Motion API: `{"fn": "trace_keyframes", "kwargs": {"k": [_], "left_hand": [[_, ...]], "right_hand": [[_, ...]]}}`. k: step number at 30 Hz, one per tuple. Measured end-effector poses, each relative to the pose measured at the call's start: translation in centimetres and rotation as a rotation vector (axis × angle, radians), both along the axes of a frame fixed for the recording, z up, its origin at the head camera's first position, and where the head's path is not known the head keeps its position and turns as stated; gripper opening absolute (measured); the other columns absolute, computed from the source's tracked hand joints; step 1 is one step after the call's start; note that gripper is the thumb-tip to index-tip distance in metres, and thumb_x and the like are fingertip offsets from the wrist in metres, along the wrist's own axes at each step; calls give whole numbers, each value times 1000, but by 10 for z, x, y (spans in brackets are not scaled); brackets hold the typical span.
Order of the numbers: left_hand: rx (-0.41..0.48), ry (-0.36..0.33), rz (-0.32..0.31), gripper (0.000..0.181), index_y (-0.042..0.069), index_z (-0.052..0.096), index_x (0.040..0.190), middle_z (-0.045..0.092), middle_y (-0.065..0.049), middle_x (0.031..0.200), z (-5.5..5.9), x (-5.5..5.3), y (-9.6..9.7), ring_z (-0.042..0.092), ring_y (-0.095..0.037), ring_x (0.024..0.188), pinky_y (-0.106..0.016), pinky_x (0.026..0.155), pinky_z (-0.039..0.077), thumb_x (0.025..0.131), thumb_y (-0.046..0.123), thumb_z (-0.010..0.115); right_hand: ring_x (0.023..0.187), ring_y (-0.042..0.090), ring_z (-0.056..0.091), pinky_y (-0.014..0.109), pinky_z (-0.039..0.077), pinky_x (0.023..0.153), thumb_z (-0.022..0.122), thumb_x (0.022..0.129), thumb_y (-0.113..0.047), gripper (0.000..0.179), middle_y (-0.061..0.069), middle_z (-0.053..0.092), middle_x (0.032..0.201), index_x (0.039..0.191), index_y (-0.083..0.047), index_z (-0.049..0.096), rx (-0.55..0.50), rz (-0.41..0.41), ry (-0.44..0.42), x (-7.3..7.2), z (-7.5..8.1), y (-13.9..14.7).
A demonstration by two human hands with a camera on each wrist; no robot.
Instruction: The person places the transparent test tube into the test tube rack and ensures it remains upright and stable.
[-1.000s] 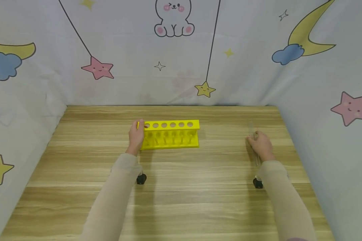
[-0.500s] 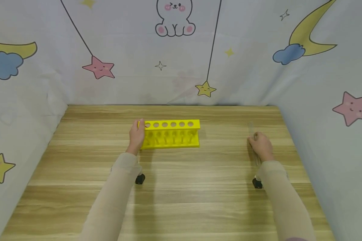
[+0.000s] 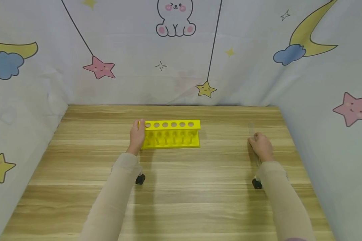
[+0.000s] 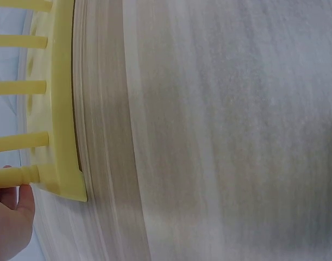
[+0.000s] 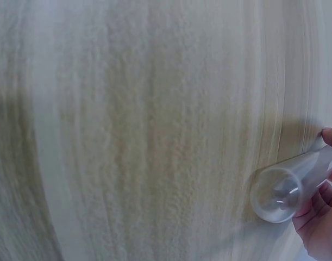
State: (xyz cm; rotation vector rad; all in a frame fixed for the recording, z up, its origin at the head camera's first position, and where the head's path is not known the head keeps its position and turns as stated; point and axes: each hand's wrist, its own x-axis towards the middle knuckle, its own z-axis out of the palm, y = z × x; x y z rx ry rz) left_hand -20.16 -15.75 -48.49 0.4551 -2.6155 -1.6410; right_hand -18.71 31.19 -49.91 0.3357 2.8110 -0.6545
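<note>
in the head view, the left hand [image 3: 137, 138] grips the left end of a yellow rack [image 3: 170, 135], which stands on the far half of the wooden table [image 3: 193, 190]. on the right side, well apart from the rack, the right hand [image 3: 261, 146] pinches a clear tube [image 3: 251, 128], pointing from near to far. in the left wrist view, thumb and fingers are around the end post [image 4: 13, 176]. in the right wrist view, the round open end [image 5: 276, 194] of the tube faces near; if it touches the table, i cannot tell.
</note>
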Motion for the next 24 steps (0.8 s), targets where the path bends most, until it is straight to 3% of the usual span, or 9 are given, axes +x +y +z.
{"fn": "trace_keyframes", "kwargs": {"k": [7, 20, 24], "left_hand": [[13, 3, -1, 49, 7, 42, 115, 47, -15, 115, 1, 1, 0, 40, -27, 104, -39, 90, 33, 93, 48, 24], [29, -16, -12, 48, 8, 41, 115, 47, -14, 113, 4, 3, 1, 39, -26, 102, -37, 86, 32, 94, 48, 24], [34, -23, -11, 47, 9, 41, 115, 46, -14, 115, 4, 3, 1, 39, -27, 104, -38, 87, 33, 94, 47, 24]], "right_hand": [[107, 42, 45, 51, 41, 83, 39, 90, -33, 55, 29, 39, 128, 129, 5, 34, -19, -13, 3, 0, 0, -1], [105, 43, 47, 50, 41, 83, 37, 91, -30, 52, 31, 43, 123, 129, 6, 33, -3, -33, 41, 0, 13, -1], [97, 40, 52, 47, 44, 76, 38, 91, -30, 52, 30, 48, 117, 129, 6, 34, -23, -36, 80, -1, 16, -1]]}}
